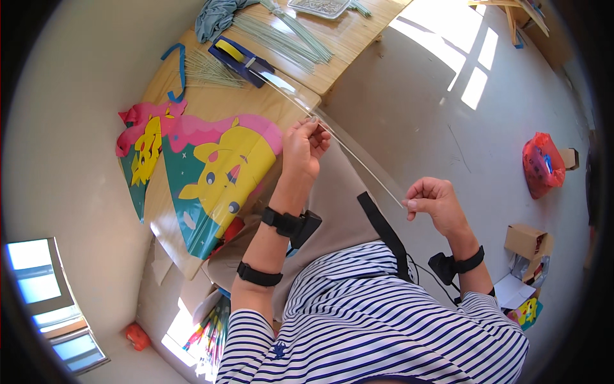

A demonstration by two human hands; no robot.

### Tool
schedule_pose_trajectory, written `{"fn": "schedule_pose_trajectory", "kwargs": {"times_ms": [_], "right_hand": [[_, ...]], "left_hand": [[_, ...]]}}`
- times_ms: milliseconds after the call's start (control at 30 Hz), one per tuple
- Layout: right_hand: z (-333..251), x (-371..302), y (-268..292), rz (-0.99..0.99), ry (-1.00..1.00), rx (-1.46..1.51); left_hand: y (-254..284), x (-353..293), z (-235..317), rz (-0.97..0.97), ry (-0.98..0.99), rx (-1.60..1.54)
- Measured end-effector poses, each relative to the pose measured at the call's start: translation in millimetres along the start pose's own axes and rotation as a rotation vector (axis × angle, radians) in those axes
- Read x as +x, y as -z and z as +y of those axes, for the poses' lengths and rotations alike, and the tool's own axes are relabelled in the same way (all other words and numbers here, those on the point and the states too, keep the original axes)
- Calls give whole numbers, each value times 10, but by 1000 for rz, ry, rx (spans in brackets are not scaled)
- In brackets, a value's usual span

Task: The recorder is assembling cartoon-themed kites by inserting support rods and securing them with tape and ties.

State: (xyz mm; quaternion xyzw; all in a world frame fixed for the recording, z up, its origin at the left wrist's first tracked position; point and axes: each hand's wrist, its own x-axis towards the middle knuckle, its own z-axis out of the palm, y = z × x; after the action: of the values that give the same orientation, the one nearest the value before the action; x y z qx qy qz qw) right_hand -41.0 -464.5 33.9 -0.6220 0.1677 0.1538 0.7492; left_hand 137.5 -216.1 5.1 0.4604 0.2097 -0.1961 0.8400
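Observation:
A long strip of clear tape (pixel 359 160) runs taut from the blue tape dispenser (pixel 242 61) on the table to my right hand. Along it shows a thin pale line; I cannot tell whether this is a rod or the tape's edge. My left hand (pixel 306 148) is closed, its fingertips pinching the strip just off the table's corner. Farther right, my right hand (pixel 435 203) is closed too, thumb and forefinger pinching the strip's end. Left of my left hand lies a kite-like printed sheet (pixel 220 166) with a yellow cartoon figure on green and pink.
A second printed sheet (pixel 146 150) lies beside the first. Several thin pale rods (pixel 275 41), a blue ribbon (pixel 182 67), a grey-blue cloth (pixel 216 18) and a clear tray (pixel 320 6) are on the wooden tables. On the floor at right stand a red bag (pixel 540 169) and a cardboard box (pixel 526 240).

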Motion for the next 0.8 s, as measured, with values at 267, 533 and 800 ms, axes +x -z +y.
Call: {"fn": "schedule_pose_trajectory", "kwargs": {"times_ms": [267, 533, 800], "right_hand": [[-51, 57, -18, 30, -26, -25], [51, 210, 116, 68, -74, -71], [197, 386, 207, 105, -179, -68]], "left_hand": [[70, 3, 57, 19, -2, 16], [976, 603, 786, 232, -107, 56], [1547, 1378, 1552, 446, -174, 143]]}}
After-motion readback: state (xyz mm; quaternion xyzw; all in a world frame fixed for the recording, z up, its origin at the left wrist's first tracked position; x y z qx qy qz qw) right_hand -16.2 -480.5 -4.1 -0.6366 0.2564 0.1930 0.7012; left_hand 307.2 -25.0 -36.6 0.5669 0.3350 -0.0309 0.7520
